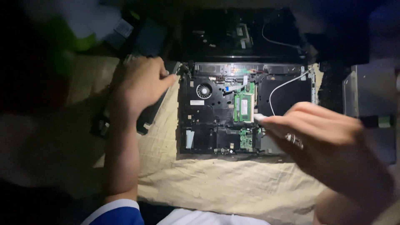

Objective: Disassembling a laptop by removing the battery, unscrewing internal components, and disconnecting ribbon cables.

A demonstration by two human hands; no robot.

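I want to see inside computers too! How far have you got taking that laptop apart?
The bottom cover is already off the laptop, so its fan and green memory card show. Right now the right hand holds a small pale piece beside that card, and the left hand rests at the laptop's corner. The fan, boards and white wire are still inside.

dark room, lit only at centre; creased beige cloth (216, 183) over worktop.
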